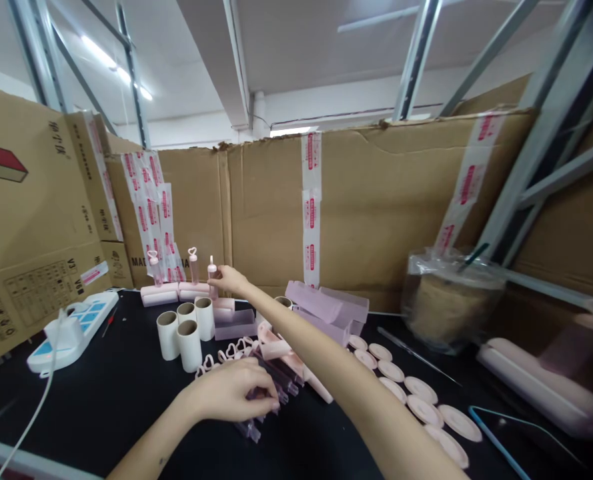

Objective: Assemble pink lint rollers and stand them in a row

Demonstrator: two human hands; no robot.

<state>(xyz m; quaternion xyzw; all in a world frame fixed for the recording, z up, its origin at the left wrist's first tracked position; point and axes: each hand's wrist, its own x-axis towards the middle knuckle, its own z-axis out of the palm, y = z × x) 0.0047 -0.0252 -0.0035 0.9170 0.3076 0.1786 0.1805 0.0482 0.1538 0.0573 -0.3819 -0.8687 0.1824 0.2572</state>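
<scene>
At the back left, my right hand (231,280) pinches a small clear tube with a pink cap (212,269), upright above a pink rounded base piece (223,305). Two similar tubes with heart-shaped loop tops (193,267) stand to its left on pink bases (194,291). My left hand (239,390) is closed, its fingers curled over a pile of clear tubes with pink heart-shaped tops (287,380). Whatever sits between those fingertips, if anything, is hidden. Several white cardboard cylinders (190,348) stand between the hands and the power strip.
Translucent purple boxes (316,301) lie at the back centre. Pink discs (423,410) spread to the right, near metal tweezers (416,355). A bagged drink cup (446,307) stands at back right. At left lies a power strip (96,310) with a cable. Cardboard walls (371,213) enclose the table.
</scene>
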